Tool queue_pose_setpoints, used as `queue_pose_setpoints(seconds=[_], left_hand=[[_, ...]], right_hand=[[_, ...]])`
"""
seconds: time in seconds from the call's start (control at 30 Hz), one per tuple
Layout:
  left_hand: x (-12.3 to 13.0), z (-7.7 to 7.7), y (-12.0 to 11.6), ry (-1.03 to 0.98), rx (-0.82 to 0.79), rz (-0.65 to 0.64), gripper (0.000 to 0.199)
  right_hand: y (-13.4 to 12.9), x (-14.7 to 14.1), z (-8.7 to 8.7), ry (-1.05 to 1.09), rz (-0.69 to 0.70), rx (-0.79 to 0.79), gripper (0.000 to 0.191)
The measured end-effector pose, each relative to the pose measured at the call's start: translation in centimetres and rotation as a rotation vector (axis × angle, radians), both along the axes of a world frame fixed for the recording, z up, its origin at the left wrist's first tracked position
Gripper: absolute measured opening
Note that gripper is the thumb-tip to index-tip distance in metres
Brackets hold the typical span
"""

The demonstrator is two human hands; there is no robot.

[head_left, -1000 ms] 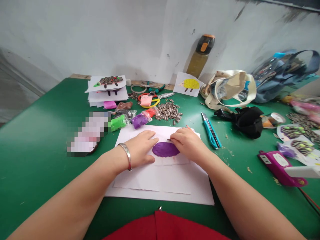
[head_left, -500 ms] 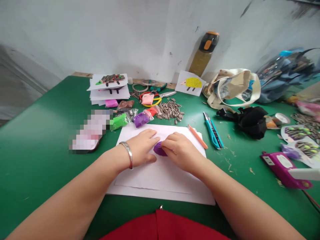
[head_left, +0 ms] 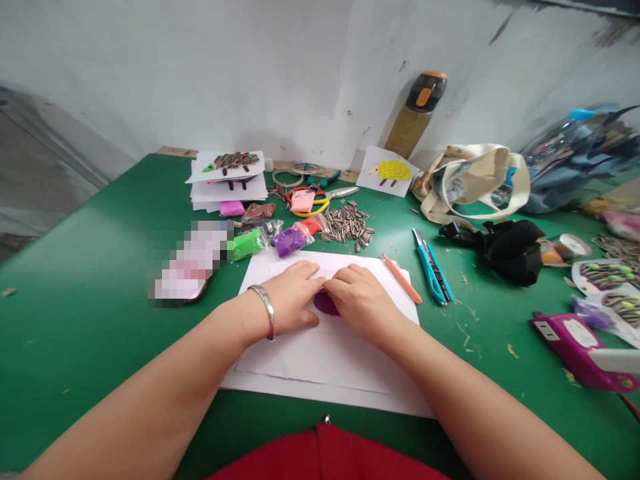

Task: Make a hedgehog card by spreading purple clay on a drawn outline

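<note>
A flat purple clay patch (head_left: 327, 305) lies on white paper (head_left: 310, 360), partly covered by my fingers. My left hand (head_left: 293, 298), with a silver bangle at the wrist, rests on the sheet left of the patch, its fingers and thumb apart. From the right, my right hand (head_left: 363, 297) reaches over the patch with its fingers bent and pressed together at the purple edge. Whether a bit of clay is between those fingertips is hidden. An orange pen-like tool (head_left: 403, 278) lies on the paper's right edge.
Behind the paper are bagged purple clay (head_left: 290, 241), green clay (head_left: 247, 245), sunflower seeds (head_left: 349, 223) and scissors (head_left: 340, 192). A blurred phone-like object (head_left: 187, 267) lies left. Rightward are a teal cutter (head_left: 433, 267), a black pouch (head_left: 513, 253) and a magenta glue gun (head_left: 580, 347).
The whole view has shifted slightly. My left fingertips have come closer to my right fingers, over the upper edge of the purple patch.
</note>
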State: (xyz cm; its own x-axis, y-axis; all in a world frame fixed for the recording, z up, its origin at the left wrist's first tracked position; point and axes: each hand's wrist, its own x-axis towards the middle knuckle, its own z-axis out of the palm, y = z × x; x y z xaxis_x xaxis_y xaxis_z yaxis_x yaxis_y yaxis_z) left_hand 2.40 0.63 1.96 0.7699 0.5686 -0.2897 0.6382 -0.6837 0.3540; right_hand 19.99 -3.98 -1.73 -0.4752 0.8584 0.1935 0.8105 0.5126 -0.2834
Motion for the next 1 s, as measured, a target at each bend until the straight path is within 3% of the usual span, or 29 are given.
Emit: queue_pose_setpoints(seconds=[0.2, 0.43, 0.53, 0.73, 1.0], left_hand=[[-0.2, -0.1, 0.0, -0.010, 0.059, -0.031, 0.038], [-0.4, -0.3, 0.3, -0.017, 0.069, -0.066, 0.041], [-0.4, -0.3, 0.2, 0.001, 0.087, -0.066, 0.045], [-0.4, -0.9, 0.1, 0.012, 0.110, -0.066, 0.055], [-0.6, -1.9, 0.2, -0.095, 0.249, -0.079, 0.059]], right_hand=[[0.2, 1.2, 0.6, 0.112, -0.053, -0.012, 0.024], [-0.3, 3.7, 2.5, 0.173, -0.292, -0.067, 0.019], [-1.3, 4.1, 2.5, 0.174, -0.239, -0.059, 0.020], [-3.6, 4.2, 0.4, 0.269, -0.130, -0.037, 0.016], [-2.9, 6.1, 0.3, 0.280, -0.078, 0.057, 0.019]])
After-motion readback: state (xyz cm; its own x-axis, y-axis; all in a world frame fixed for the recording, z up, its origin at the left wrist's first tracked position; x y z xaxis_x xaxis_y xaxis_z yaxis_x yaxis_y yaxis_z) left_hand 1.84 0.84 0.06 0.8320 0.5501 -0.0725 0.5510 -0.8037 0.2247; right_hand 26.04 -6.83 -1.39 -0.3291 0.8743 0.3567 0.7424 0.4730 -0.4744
